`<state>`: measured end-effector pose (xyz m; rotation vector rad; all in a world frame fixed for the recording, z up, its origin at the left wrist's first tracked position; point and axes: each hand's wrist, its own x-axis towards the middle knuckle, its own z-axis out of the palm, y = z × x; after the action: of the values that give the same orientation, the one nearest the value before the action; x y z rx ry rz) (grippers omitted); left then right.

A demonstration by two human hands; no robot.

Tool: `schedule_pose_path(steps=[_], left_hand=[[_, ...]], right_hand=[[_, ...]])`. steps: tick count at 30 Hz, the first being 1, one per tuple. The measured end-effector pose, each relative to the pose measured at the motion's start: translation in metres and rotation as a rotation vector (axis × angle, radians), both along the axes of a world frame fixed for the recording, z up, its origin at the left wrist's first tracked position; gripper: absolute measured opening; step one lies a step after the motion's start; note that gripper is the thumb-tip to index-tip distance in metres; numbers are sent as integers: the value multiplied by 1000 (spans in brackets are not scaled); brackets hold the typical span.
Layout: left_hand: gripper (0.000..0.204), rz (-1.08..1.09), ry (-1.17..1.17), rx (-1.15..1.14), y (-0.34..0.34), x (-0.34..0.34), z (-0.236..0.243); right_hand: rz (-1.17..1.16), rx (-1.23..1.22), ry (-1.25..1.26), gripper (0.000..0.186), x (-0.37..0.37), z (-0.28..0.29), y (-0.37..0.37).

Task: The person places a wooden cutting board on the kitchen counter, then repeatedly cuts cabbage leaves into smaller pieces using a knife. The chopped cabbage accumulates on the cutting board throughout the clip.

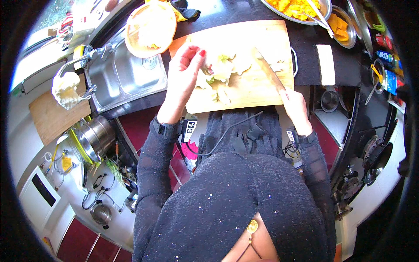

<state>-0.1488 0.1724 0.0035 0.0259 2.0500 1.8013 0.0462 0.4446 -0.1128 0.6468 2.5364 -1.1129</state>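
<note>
My right hand (296, 107) is wrapped around the handle of a kitchen knife (271, 74). The blade points up and left over the wooden cutting board (266, 98). Above the board's left part is my left hand (185, 65), its fingers drawn together; what they hold, if anything, cannot be made out. Beside it on the board lie pale green and whitish vegetable leaves and trimmings (223, 70), washed out by bright light. An orange colander (132, 31) with whitish contents, too bright to name, stands beyond my left hand, next to the board's far left corner.
A steel sink (111, 76) with a tap (72, 65) lies left of the board. Far right are a steel bowl of chopped orange pieces (290, 8) and a smaller bowl of orange chunks (338, 27). A flat white rectangular object (325, 65) rests right of the board.
</note>
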Motion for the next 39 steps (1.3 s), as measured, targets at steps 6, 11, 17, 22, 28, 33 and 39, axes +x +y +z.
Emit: schedule_pose_path(steps=[6, 11, 17, 22, 28, 33, 39], left_hand=[[41, -282, -26, -267, 43, 19, -52], [45, -643, 182, -575, 90, 22, -148], [63, -437, 580, -538, 83, 54, -164], [52, -468, 783, -645, 70, 64, -149], [26, -505, 547, -536, 72, 58, -155], [29, -570, 634, -548, 70, 58, -158], [31, -516, 666, -545, 63, 68, -161]], right_hand=[[-63, 41, 28, 30, -1, 21, 3], [-113, -1, -59, 27, 0, 35, 4], [-129, 26, -10, 26, 13, 41, -9], [-59, 96, 132, 26, 15, 41, -19], [133, 327, 33, 18, 8, 38, -23], [162, 417, 69, 18, -10, 18, -38], [60, 208, 137, 17, -30, 9, -31]])
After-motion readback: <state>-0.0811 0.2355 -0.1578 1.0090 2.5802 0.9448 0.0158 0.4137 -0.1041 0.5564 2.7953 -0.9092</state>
